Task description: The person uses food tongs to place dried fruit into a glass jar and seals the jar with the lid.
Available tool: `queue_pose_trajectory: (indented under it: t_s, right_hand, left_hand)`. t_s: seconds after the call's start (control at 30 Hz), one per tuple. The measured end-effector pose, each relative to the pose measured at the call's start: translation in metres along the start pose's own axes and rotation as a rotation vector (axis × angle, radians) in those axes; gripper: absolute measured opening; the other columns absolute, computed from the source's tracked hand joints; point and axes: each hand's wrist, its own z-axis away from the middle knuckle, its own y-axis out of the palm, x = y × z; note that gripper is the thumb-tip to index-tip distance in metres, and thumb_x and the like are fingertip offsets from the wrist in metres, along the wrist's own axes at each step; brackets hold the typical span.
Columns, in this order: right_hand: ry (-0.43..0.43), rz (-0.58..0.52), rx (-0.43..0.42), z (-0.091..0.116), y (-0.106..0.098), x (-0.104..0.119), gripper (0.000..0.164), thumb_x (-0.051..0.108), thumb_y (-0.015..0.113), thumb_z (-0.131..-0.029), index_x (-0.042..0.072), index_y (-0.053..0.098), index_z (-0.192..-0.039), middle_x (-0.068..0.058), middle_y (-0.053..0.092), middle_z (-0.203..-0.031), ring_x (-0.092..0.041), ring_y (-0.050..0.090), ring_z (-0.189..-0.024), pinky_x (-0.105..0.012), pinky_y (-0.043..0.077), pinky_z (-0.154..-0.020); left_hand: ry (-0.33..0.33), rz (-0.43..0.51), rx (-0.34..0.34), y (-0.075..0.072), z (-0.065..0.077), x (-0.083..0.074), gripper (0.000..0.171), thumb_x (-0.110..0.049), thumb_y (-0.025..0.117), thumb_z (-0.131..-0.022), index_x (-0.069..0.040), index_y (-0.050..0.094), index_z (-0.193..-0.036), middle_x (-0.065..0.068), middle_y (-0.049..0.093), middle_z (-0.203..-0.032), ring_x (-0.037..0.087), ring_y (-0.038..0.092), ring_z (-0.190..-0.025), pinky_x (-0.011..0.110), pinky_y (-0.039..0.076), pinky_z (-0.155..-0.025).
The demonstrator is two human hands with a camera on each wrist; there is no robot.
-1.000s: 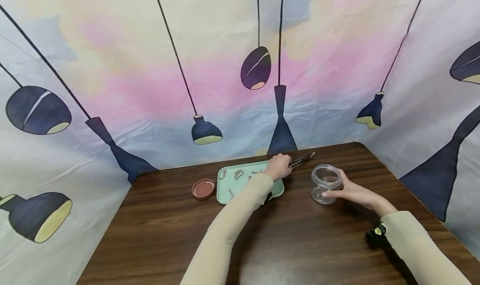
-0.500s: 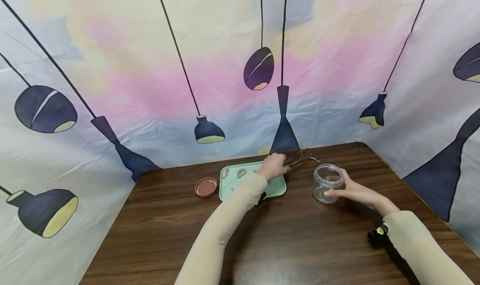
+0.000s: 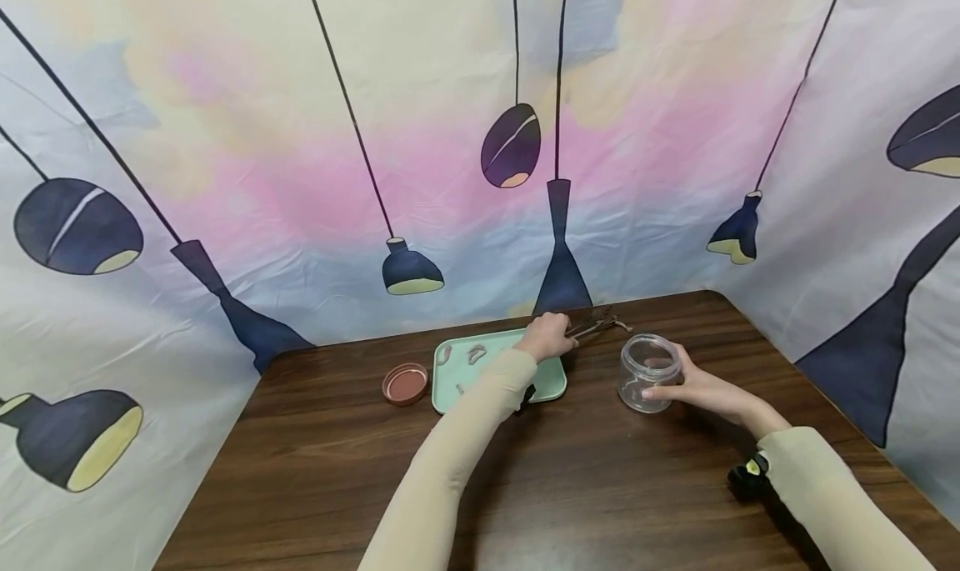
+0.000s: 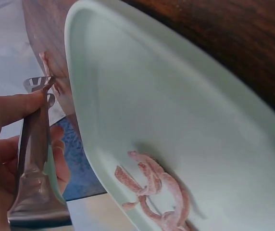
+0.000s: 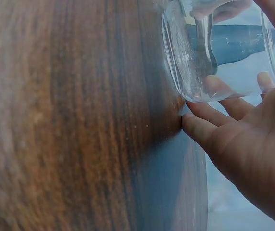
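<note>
My left hand [image 3: 545, 336] grips metal tongs [image 4: 34, 154] over the right end of a pale green tray [image 3: 553, 382]. The tongs' tips point right, past the tray's edge, toward the jar. At the tips shows a pinkish-brown strip [image 3: 622, 324], also seen beyond the tongs in the left wrist view. More strips [image 4: 176, 195] like soft, pale meat lie on the tray, some hidden beneath my left arm. My right hand [image 3: 708, 389] curls round a clear jar [image 3: 649, 373] without its lid, upright on the table, thumb in front and fingers behind.
A reddish-brown round lid [image 3: 406, 385] lies on the wooden table [image 3: 322, 463] left of the tray. Behind the table hangs a cloth [image 3: 420, 162] printed with lamps. A black wrist device [image 3: 747, 478] sits below my right sleeve.
The tongs' arms appear farther apart than a second ago, and the strip at their tips shows more plainly. My left hand has shifted slightly left. The right hand keeps its hold on the jar.
</note>
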Motion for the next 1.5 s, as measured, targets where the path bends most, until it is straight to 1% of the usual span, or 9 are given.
queue_pose_trajectory:
  t_s: [0.1,0.3,0.43,0.57,0.83,1.07,1.17,1.37,1.5]
  right_hand:
    - [-0.002,-0.013,0.006,0.000,0.000,0.001,0.101,0.029,0.072,-0.095,0.008,-0.005,-0.157,-0.029,0.028,-0.156,-0.050,0.027,-0.143,-0.066,0.032,-0.105]
    - [-0.013,-0.026,0.011,0.001,-0.002,0.002,0.100,0.028,0.071,-0.096,0.011,-0.006,-0.158,-0.027,0.027,-0.158,-0.051,0.025,-0.144,-0.070,0.030,-0.104]
    - [-0.010,-0.023,0.014,0.001,-0.001,0.001,0.101,0.028,0.070,-0.096,0.010,-0.007,-0.157,-0.028,0.026,-0.158,-0.051,0.024,-0.144,-0.069,0.029,-0.105]
    - [-0.002,-0.019,0.014,0.001,0.000,0.001,0.102,0.029,0.070,-0.096,0.010,-0.008,-0.158,-0.028,0.026,-0.158,-0.051,0.024,-0.144,-0.070,0.029,-0.105]
    - [0.004,-0.004,0.005,0.004,0.000,0.003,0.105,0.030,0.071,-0.095,0.007,-0.010,-0.157,-0.030,0.027,-0.157,-0.052,0.022,-0.144,-0.071,0.026,-0.106]
    - [-0.005,-0.022,-0.004,0.001,0.003,0.003,0.103,0.030,0.072,-0.095,0.009,-0.007,-0.158,-0.028,0.027,-0.157,-0.051,0.024,-0.144,-0.069,0.027,-0.106]
    - [-0.012,-0.031,-0.001,-0.001,0.005,0.002,0.101,0.030,0.072,-0.095,0.008,-0.005,-0.157,-0.029,0.026,-0.157,-0.051,0.024,-0.144,-0.069,0.028,-0.106]
    - [-0.012,-0.032,-0.005,-0.001,0.006,-0.001,0.098,0.029,0.071,-0.095,0.009,-0.002,-0.156,-0.028,0.029,-0.157,-0.050,0.026,-0.144,-0.067,0.032,-0.105]
    - [-0.009,0.015,-0.063,0.001,0.005,0.003,0.099,0.031,0.075,-0.092,0.005,0.004,-0.156,-0.028,0.036,-0.152,-0.049,0.033,-0.140,-0.066,0.033,-0.104]
  left_hand:
    - [0.016,0.026,0.018,-0.002,0.005,0.001,0.028,-0.026,0.065,-0.101,-0.007,0.069,-0.121,0.006,0.070,-0.106,0.012,0.063,-0.068,0.027,0.048,-0.061]
    - [0.044,0.032,0.014,-0.006,0.013,0.004,0.025,-0.022,0.063,-0.102,-0.006,0.069,-0.120,0.007,0.070,-0.104,0.014,0.064,-0.072,0.028,0.049,-0.064]
    - [0.029,0.034,0.006,-0.004,0.018,0.011,0.029,-0.021,0.062,-0.102,-0.007,0.068,-0.126,0.008,0.070,-0.114,0.016,0.067,-0.081,0.028,0.052,-0.069]
    - [0.020,0.052,-0.001,-0.003,0.026,0.021,0.029,-0.021,0.062,-0.102,-0.006,0.068,-0.127,0.009,0.071,-0.113,0.018,0.067,-0.081,0.029,0.051,-0.069]
    - [0.002,0.055,-0.056,-0.013,0.039,0.035,0.031,-0.023,0.063,-0.102,-0.006,0.068,-0.128,0.009,0.071,-0.116,0.017,0.066,-0.079,0.030,0.051,-0.071]
    - [-0.029,0.052,-0.067,-0.017,0.032,0.039,0.028,-0.027,0.066,-0.100,-0.005,0.070,-0.117,0.005,0.067,-0.087,0.015,0.055,-0.062,0.031,0.042,-0.060]
    - [-0.031,0.048,-0.064,-0.013,0.026,0.040,0.026,-0.028,0.067,-0.099,-0.005,0.071,-0.112,0.003,0.065,-0.082,0.013,0.054,-0.061,0.029,0.042,-0.058]
    - [-0.061,0.098,-0.038,-0.007,0.018,0.042,0.032,-0.028,0.067,-0.099,-0.005,0.069,-0.122,0.009,0.071,-0.112,0.017,0.065,-0.078,0.031,0.047,-0.067]
    - [-0.032,0.112,-0.014,-0.006,0.015,0.039,0.036,-0.026,0.064,-0.101,-0.006,0.065,-0.131,0.010,0.068,-0.125,0.017,0.067,-0.087,0.030,0.050,-0.072]
